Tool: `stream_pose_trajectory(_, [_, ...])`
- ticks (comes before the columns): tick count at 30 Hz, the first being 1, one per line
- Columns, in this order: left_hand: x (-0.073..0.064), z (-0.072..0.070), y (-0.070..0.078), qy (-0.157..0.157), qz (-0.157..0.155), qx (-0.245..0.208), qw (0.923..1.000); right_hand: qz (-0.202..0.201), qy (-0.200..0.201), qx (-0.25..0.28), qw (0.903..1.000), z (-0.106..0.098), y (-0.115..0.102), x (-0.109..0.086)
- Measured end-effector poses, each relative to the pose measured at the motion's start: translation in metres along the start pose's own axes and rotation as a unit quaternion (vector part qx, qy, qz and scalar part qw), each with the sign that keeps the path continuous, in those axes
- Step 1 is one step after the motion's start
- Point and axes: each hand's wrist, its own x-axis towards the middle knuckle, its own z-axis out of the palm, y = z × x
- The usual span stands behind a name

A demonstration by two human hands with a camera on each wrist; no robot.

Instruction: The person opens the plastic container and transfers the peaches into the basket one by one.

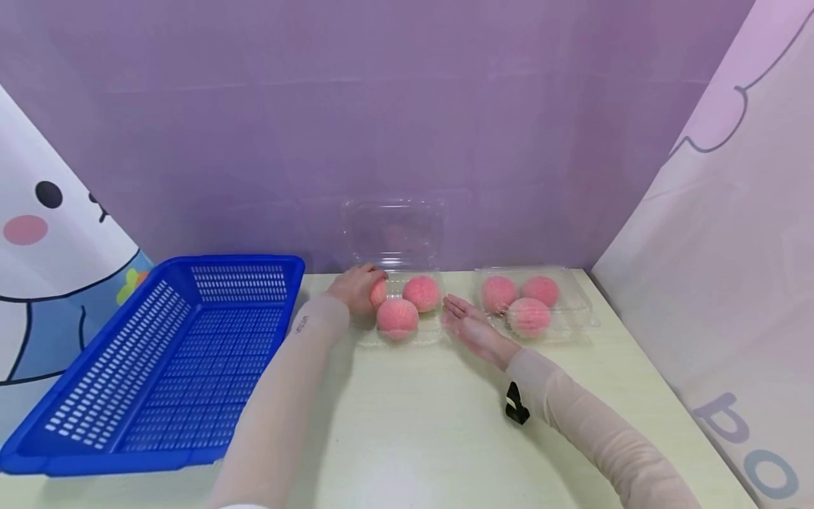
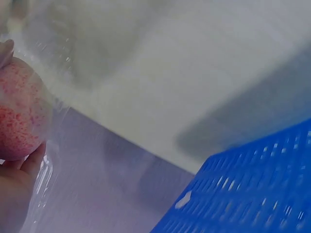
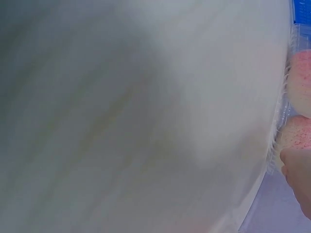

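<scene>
My left hand (image 1: 359, 288) grips a pink peach (image 1: 379, 292) at the left side of an open clear plastic clamshell box (image 1: 394, 233), whose lid stands up at the back. The left wrist view shows the thumb and fingers around this speckled peach (image 2: 22, 109). Two more peaches, one at the right (image 1: 422, 293) and one in front (image 1: 397, 319), sit in the same box. My right hand (image 1: 473, 326) lies palm up with straight fingers at the box's right side, holding nothing. In the right wrist view its fingers (image 3: 297, 170) are beside a peach (image 3: 295, 133).
Another clear plastic box (image 1: 575, 300) holding three peaches stands to the right. A blue perforated basket (image 1: 295, 283) occupies the table's left side, its bottom bare. A purple backdrop (image 1: 407, 127) rises behind the table (image 1: 413, 431), with printed cloth (image 1: 706, 283) at the right.
</scene>
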Motion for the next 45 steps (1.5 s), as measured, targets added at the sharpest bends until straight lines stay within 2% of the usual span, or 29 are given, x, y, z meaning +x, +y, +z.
stream_pose_trajectory(5, [0.002,-0.014,0.005,0.017,-0.008,-0.015,0.9997,0.000,0.001,-0.009,1.0000,-0.001,0.000,0.002])
stream_pose_trajectory(13, [0.001,-0.047,0.036,0.024,-0.054,-0.036,0.9976,0.013,0.002,-0.016,0.9998,-0.005,-0.001,0.001])
stream_pose_trajectory(18, [-0.006,-0.064,0.050,0.031,-0.072,-0.034,0.9963,0.014,0.004,-0.020,0.9997,-0.007,-0.002,0.002])
stream_pose_trajectory(23, [-0.019,-0.072,0.057,0.017,-0.081,-0.042,0.9957,0.009,-0.001,-0.047,0.9988,-0.008,-0.004,0.002])
stream_pose_trajectory(31, [-0.044,-0.076,0.058,0.009,-0.053,-0.038,0.9979,-0.008,-0.022,-0.101,0.9946,-0.011,-0.007,0.001])
stream_pose_trajectory(38, [-0.064,-0.081,0.052,0.004,-0.045,-0.051,0.9977,-0.020,-0.022,-0.143,0.9892,-0.014,-0.007,0.001])
stream_pose_trajectory(45, [-0.082,-0.084,0.041,0.026,-0.036,-0.042,0.9981,-0.019,-0.017,-0.155,0.9876,-0.011,-0.009,-0.002])
